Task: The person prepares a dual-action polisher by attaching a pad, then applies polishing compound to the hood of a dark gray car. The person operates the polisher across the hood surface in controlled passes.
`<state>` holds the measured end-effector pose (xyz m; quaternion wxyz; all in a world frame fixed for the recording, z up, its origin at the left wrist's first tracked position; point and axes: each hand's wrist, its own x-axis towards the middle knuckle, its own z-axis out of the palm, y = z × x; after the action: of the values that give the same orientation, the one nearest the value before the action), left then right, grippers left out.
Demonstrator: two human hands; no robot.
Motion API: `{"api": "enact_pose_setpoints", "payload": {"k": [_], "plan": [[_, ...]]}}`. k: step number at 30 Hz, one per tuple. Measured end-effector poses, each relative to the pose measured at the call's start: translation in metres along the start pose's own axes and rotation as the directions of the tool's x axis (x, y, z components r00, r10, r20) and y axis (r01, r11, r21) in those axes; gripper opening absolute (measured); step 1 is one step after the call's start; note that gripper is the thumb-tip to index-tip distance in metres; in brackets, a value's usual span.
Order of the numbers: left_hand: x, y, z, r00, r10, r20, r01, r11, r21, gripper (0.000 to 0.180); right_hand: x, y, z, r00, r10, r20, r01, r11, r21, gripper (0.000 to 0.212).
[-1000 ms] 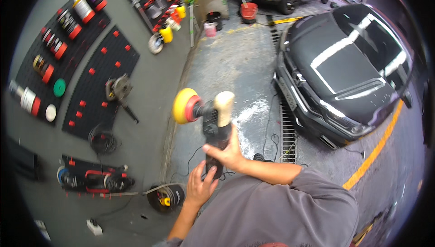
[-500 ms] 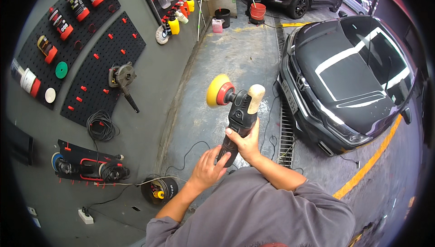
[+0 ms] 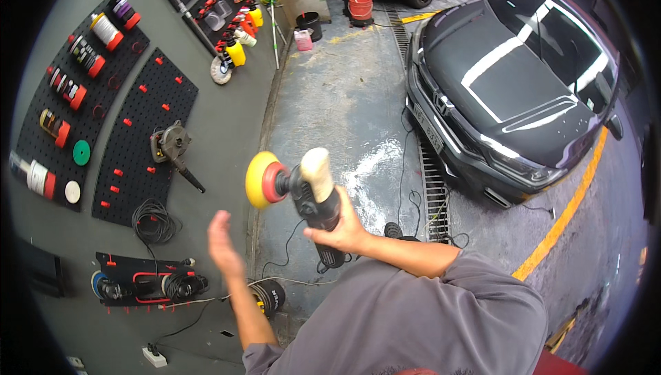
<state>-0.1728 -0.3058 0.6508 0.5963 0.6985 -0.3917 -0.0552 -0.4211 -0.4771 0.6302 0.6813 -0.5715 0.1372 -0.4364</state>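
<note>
My right hand (image 3: 346, 229) is wrapped round the black body of a car polisher (image 3: 303, 199), held up in front of me above the floor. A yellow foam pad (image 3: 257, 181) on a red backing plate faces left at the polisher's head. A pale, worn cover (image 3: 317, 174) sits over the handle beside the head. My left hand (image 3: 226, 251) is raised apart from the polisher, out to its left. Its fingers are stretched upward, slightly blurred, with nothing in them.
A dark grey car (image 3: 496, 92) stands at right beside a floor drain grate (image 3: 435, 196). Pegboards (image 3: 141, 134) with bottles line the left wall. A blower (image 3: 172, 144) hangs there, above more polishers (image 3: 148, 285). Cables (image 3: 279, 261) trail across the floor near a black bucket (image 3: 270, 296).
My left hand has let go of the polisher's lower body and swung out to the left. My right hand has carried the polisher left and down. The view has shifted too.
</note>
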Motion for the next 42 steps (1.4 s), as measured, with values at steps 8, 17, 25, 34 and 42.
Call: {"api": "enact_pose_setpoints", "payload": {"k": [8, 17, 25, 34, 42], "plan": [[0.073, 0.047, 0.003, 0.997, 0.000, 0.079, 0.061, 0.626, -0.778, 0.079, -0.014, -0.001, 0.018, 0.959, -0.116, 0.257, 0.147, 0.984, -0.105, 0.095], [0.038, 0.077, 0.039, 0.955, 0.063, 0.291, 0.201, 0.584, -0.786, 0.094, -0.005, -0.012, 0.017, 0.922, -0.194, 0.334, 0.237, 0.967, -0.095, 0.092], [0.030, 0.104, 0.061, 0.863, 0.253, 0.437, 0.210, 0.609, -0.765, 0.096, -0.009, -0.009, 0.017, 0.941, -0.158, 0.298, 0.196, 0.975, -0.101, 0.094], [-0.051, 0.030, 0.059, 0.960, -0.081, 0.267, 0.136, 0.972, -0.192, 0.076, 0.035, -0.014, 0.003, 0.985, 0.066, 0.158, -0.093, 0.981, 0.170, 0.101], [-0.119, 0.029, 0.093, 0.914, 0.169, 0.369, -0.238, 0.960, 0.150, 0.083, 0.040, -0.027, 0.003, 0.991, 0.134, -0.003, -0.130, 0.965, 0.227, 0.095]]}}
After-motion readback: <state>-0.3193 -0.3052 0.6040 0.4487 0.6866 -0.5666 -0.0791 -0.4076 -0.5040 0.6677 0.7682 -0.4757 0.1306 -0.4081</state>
